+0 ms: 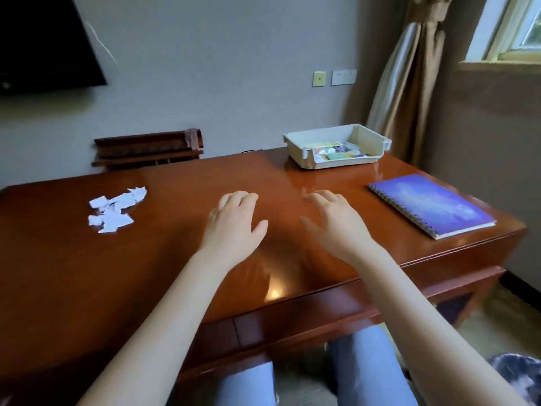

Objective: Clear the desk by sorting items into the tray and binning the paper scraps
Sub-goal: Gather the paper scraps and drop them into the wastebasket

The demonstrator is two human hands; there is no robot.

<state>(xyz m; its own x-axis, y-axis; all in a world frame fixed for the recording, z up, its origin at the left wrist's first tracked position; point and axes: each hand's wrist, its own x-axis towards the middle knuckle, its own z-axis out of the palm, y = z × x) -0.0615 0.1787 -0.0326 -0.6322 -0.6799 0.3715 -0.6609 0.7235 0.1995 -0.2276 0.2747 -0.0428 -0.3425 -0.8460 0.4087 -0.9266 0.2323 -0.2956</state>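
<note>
Wooden desk (pixel 175 259) bears torn white paper scraps (pixel 115 209), heaped left.

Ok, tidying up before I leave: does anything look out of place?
Yes: torn white paper scraps lie loose on the left of the desk, and the purple spiral notebook sits near the right edge, outside the tray.

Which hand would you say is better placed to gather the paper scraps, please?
The left hand, probably. The paper scraps lie on the left of the desk, nearer that open hand; the right hand hovers nearer the purple notebook and would have to cross over.
</note>
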